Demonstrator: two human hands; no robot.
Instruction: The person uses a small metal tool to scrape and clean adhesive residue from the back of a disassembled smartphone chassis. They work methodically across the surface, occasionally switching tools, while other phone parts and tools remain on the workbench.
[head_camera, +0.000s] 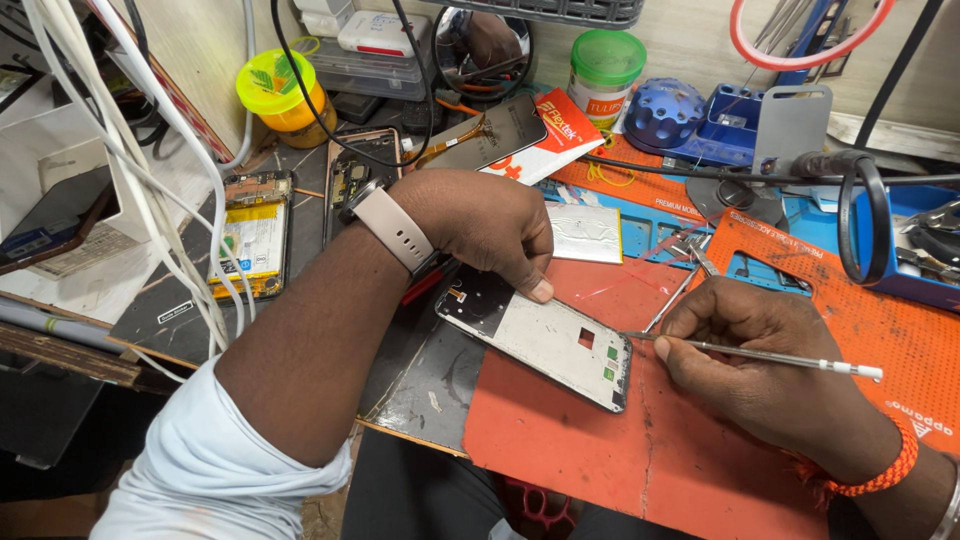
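Now my left hand (480, 225) presses its fingertips on the phone frame (540, 337), which lies flat on the orange mat (600, 450) on the counter. My right hand (760, 360) pinches a thin metal tool (750, 353), its tip touching the frame's right end.

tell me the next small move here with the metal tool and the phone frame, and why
Probably ease the thin metal tool a touch further in at the phone frame. The right hand holds its tip just at the frame's right edge, and the left hand pins the frame's top edge to the orange mat.
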